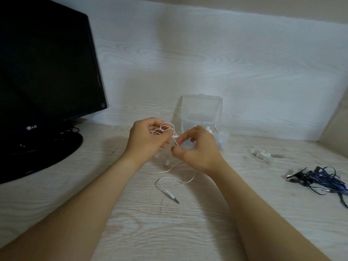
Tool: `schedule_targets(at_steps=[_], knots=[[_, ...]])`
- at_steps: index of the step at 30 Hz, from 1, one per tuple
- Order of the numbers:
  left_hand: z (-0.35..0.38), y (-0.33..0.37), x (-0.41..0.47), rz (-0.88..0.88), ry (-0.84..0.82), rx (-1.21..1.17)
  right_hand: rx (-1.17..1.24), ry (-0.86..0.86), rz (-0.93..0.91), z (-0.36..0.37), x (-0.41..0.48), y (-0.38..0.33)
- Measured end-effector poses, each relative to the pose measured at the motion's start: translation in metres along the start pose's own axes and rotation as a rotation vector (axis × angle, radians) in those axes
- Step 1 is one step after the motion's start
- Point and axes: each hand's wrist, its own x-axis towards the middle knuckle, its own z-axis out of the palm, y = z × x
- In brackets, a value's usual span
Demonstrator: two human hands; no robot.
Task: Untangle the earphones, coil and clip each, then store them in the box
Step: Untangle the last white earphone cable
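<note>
Pale wood-grain desk [169, 232], with a dark LG monitor [47, 63] filling its back left corner, and the clear plastic box [201, 112] stands lid-up at the back edge, about mid-desk. Over by the right edge the blue earphones [323, 178] lie in a knot, untouched. Centre stage: the left hand [146, 140] curls round a few loops of the white earphones [166, 163], while the right hand [199, 153] pinches the cord just beside those loops. White clips [262, 156] wait right of the box, and the jack plug [174, 199] lies loose nearer the front. The smart play, I'd say: feed slack gently, keep the loops even, never yank a snag tight.
</note>
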Motion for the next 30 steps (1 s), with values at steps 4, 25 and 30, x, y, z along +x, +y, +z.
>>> schedule_targets(at_steps=[4, 25, 30], knots=[[-0.001, 0.001, 0.001, -0.040, 0.058, -0.047, -0.059, 0.062, -0.094, 0.005, 0.005, 0.007], [-0.003, 0.012, -0.012, -0.250, -0.531, -0.089, 0.357, 0.149, 0.138, -0.008, 0.005, 0.000], [-0.005, 0.010, -0.007, -0.193, -0.355, -0.149, 0.288, 0.140, 0.105, -0.008, 0.002, -0.003]])
